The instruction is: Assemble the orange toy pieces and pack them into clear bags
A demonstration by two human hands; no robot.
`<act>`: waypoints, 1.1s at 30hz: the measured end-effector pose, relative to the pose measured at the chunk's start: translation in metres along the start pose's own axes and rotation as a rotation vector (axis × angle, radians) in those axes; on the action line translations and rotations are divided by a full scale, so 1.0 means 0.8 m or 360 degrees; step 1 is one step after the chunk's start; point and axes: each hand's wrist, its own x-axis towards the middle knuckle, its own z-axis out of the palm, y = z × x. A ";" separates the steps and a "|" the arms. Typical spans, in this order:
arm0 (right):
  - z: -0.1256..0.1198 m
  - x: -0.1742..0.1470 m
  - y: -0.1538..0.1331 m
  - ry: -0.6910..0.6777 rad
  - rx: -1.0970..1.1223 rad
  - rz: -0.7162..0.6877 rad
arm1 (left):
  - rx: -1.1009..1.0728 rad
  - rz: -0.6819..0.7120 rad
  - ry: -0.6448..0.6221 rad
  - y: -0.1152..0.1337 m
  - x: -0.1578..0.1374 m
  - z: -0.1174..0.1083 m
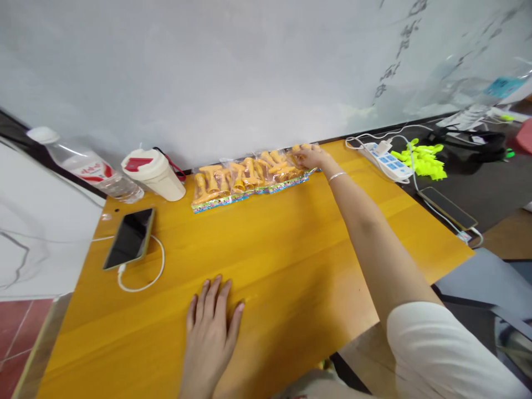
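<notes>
My left hand (211,327) lies flat on the yellow wooden desk with its fingers stretched and nothing in it. At the back edge, my right hand (310,157) reaches to the right end of a row of clear plastic bags. Its fingers are curled over the rightmost bag of orange plastic toys (295,148), and the fingertips are partly hidden. More bags of orange toys (245,174) lie side by side along the wall, with colourful printed strips facing me. The toys have handle-like and cone-like parts; their exact kind is unclear.
On the left are a clear bottle (89,169), a cream lidded cup (153,174) and a phone (129,238) with a white cable. To the right, a power strip (386,162), neon-yellow pieces (424,159) and another phone (448,208) lie on a dark surface. A wall (249,72) stands behind.
</notes>
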 end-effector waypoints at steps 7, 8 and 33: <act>0.000 -0.211 -0.124 0.0047 0.0294 -0.0002 | -0.0060 -0.0013 -0.0012 0.003 0.004 -0.004; 0.002 -0.253 -0.146 -0.0086 0.0288 -0.0097 | -0.0074 -0.0020 -0.0012 0.003 0.004 -0.005; 0.005 -0.269 -0.363 0.0049 0.0481 -0.0135 | -0.0403 -0.0369 0.0037 -0.068 0.182 0.037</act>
